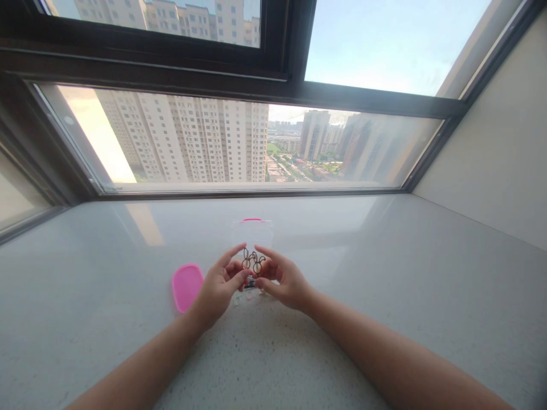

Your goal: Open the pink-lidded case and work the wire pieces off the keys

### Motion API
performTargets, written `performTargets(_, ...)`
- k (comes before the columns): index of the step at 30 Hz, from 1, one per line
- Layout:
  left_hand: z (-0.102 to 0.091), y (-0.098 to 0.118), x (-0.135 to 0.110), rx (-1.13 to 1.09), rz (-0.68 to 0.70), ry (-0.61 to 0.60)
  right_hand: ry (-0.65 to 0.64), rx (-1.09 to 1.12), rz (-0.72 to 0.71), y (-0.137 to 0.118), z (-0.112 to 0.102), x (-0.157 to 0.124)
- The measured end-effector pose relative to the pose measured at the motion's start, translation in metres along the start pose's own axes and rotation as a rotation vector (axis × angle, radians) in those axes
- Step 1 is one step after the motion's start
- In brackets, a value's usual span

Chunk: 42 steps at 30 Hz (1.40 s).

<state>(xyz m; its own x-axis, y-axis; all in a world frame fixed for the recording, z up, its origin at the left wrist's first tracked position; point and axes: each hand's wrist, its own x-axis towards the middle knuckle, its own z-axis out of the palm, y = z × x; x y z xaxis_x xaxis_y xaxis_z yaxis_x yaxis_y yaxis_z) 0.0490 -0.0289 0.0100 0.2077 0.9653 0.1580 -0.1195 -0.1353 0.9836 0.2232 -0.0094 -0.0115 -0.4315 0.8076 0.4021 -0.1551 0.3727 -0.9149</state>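
Note:
Between my two hands, above the pale countertop, are two small brown rabbit-shaped ring frames, each a round loop with two long ear loops. My left hand (223, 285) pinches the left rabbit-shaped frame (246, 263) at its lower part, index finger raised beside the ears. In my right hand (282, 280) is the right rabbit-shaped frame (257, 267), held low between thumb and fingers. The two frames touch or nearly touch; whether they are joined I cannot tell. Below them, partly hidden by my fingers, lie small dark and clear pieces (249, 283).
A pink lid-like tray (187, 287) lies left of my left hand. Behind my hands stands a clear container with a pink handle (252, 220). The speckled countertop (273, 353) runs back to a dark window frame (248, 195), with a white wall (496, 148) on the right.

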Motion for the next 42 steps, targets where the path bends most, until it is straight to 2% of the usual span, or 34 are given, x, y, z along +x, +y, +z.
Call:
performTargets(8, 0.001, 0.001, -0.001, 0.02, -0.01, 0.039, 0.068, -0.066, 0.029, 0.002, -0.005, 0.002)
performTargets(17, -0.002, -0.006, 0.001, -0.047, -0.01, 0.046, 0.095, -0.028, 0.046, 0.003, -0.006, 0.003)
performTargets(25, -0.003, -0.01, 0.001, 0.01, 0.026, 0.015, 0.054, -0.003, 0.063, 0.004, -0.006, 0.002)
performTargets(29, -0.003, -0.011, -0.001, 0.107, 0.07, 0.011, 0.018, 0.009, 0.072, 0.005, -0.005, 0.002)
performTargets(37, -0.003, -0.001, -0.002, 0.336, 0.158, 0.2, 0.012, 0.02, 0.069, 0.006, -0.006, 0.003)
performTargets(42, -0.003, -0.001, -0.002, 0.31, 0.168, 0.202, 0.061, -0.057, 0.056, 0.008, -0.006, 0.005)
